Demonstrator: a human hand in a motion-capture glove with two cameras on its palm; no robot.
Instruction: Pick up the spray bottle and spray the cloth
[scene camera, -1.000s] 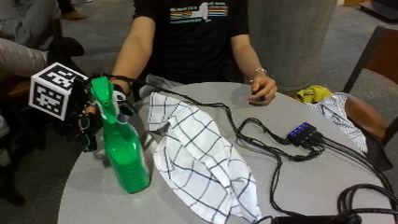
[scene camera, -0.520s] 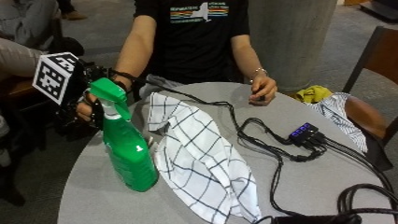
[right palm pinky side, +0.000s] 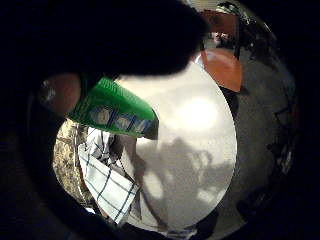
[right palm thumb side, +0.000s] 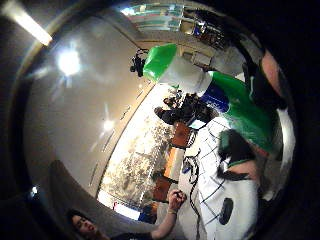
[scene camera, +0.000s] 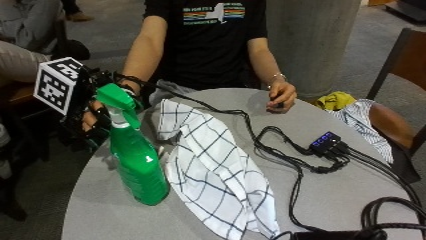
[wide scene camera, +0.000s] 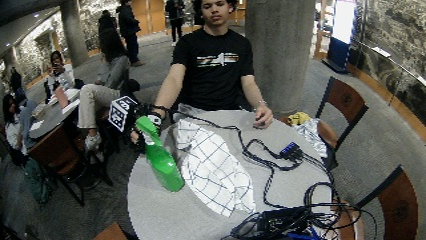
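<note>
Gripping the spray bottle (scene camera: 136, 162) by its neck, your right hand (scene camera: 93, 117) at left of frame has its fingers curled round it just under the green nozzle. Bottle stands upright, tilted a little, base at or just off the table (scene camera: 373, 210), can't tell. Cloth (scene camera: 213, 170) lies just right of it, nozzle points that way, so tip toward it.

A green spray bottle (scene camera: 136, 165) is seen at the lower left of the outside view, tilted, base on the table. A white checked cloth (scene camera: 216, 177) is spread rumpled beside it, centre frame.
</note>
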